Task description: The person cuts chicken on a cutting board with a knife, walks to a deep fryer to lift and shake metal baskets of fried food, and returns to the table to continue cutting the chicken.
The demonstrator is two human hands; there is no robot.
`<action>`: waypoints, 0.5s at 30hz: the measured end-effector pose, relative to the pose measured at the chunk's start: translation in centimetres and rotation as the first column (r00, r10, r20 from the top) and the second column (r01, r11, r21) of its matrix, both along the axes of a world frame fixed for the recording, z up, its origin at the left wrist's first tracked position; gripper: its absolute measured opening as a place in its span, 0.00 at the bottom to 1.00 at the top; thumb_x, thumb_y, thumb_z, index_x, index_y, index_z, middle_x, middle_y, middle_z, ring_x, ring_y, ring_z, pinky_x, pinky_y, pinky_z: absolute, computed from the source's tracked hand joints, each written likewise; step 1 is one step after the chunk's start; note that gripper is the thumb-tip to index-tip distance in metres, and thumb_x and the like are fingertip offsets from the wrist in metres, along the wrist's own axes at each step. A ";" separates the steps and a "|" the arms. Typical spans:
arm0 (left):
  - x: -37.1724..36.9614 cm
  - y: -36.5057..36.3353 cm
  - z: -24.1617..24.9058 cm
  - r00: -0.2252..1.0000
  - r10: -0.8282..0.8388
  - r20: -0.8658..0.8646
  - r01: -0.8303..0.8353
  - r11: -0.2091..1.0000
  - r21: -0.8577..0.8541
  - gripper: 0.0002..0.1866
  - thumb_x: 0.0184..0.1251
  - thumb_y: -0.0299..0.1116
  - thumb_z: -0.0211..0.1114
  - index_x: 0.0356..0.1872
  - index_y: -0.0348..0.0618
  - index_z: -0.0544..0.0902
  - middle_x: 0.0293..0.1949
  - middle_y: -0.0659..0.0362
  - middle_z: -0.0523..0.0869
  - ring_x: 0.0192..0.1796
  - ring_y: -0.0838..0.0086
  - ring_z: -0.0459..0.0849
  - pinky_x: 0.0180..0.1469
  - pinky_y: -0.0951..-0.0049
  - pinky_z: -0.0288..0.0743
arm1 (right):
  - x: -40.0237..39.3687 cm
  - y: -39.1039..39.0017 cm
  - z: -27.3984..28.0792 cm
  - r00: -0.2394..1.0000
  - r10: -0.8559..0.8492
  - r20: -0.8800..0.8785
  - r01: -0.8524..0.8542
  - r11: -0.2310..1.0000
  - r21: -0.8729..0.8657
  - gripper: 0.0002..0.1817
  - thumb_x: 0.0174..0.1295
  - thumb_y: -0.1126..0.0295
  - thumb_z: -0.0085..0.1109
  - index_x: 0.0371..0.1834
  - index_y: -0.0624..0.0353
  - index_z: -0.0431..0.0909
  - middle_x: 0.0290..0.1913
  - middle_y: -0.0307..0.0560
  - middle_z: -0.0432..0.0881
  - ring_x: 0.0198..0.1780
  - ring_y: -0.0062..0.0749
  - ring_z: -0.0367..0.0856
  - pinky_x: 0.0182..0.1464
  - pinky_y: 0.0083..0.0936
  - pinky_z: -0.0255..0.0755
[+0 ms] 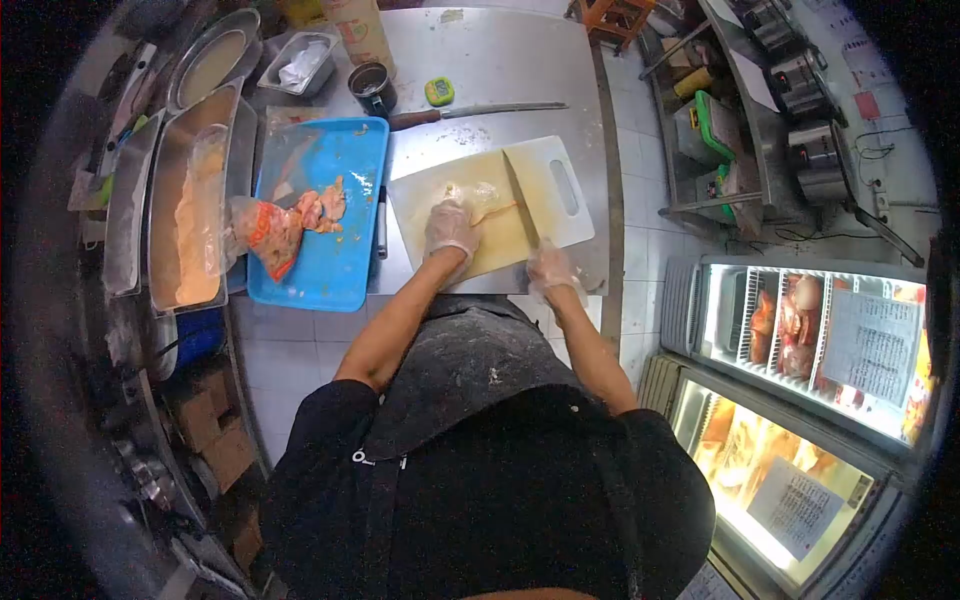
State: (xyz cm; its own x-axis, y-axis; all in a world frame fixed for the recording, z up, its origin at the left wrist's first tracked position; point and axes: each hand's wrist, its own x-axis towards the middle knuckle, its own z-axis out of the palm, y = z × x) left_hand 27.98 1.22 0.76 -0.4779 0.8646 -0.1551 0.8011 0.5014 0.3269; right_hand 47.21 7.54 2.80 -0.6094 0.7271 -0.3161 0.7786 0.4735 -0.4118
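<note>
Knife (pixel 519 192) on the cutting board (pixel 563 228), meat (pixel 480 194) beside it

Nearest, the gloved right hand (pixel 554 272) sits at the board's near edge, its grip wrapped around the knife handle, forearm reaching forward, blade pointing away. The gloved left hand (pixel 452 230) lies over the near part of the pale meat on the board, forearm angled inward; whether its grip closes or only presses cannot be told. Cutting or trimming seems the step in hand; a further stroke calls for a steady left hand, clear of the edge. Beyond, a second knife (pixel 500 108) lies on the bench (pixel 500 55).
</note>
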 end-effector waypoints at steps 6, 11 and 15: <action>1.0 2.6 -3.8 0.986 -0.160 -0.034 0.162 0.924 0.346 0.10 0.46 0.40 0.59 0.27 0.48 0.81 0.30 0.54 0.79 0.35 0.60 0.77 0.36 0.62 0.72 | -7.2 2.4 -3.5 0.980 -0.198 0.006 0.198 0.979 -0.042 0.17 0.57 0.64 0.37 0.43 0.63 0.68 0.33 0.67 0.76 0.38 0.57 0.75 0.39 0.44 0.70; 0.9 2.8 -6.6 0.997 -0.067 -0.047 0.075 0.974 0.212 0.11 0.48 0.42 0.57 0.26 0.49 0.81 0.28 0.56 0.79 0.33 0.61 0.77 0.38 0.62 0.70 | -0.9 -1.1 -2.8 0.992 -0.062 0.106 0.071 0.994 -0.086 0.17 0.57 0.65 0.37 0.42 0.68 0.68 0.34 0.69 0.75 0.39 0.60 0.75 0.41 0.46 0.68; 0.2 2.1 -6.9 0.995 -0.090 0.042 0.065 0.914 0.400 0.13 0.51 0.46 0.56 0.26 0.49 0.82 0.31 0.55 0.79 0.36 0.61 0.76 0.39 0.62 0.70 | 1.9 -2.5 -3.0 0.986 -0.066 0.153 0.081 0.992 -0.096 0.16 0.55 0.65 0.42 0.38 0.68 0.68 0.34 0.70 0.75 0.40 0.61 0.74 0.42 0.47 0.67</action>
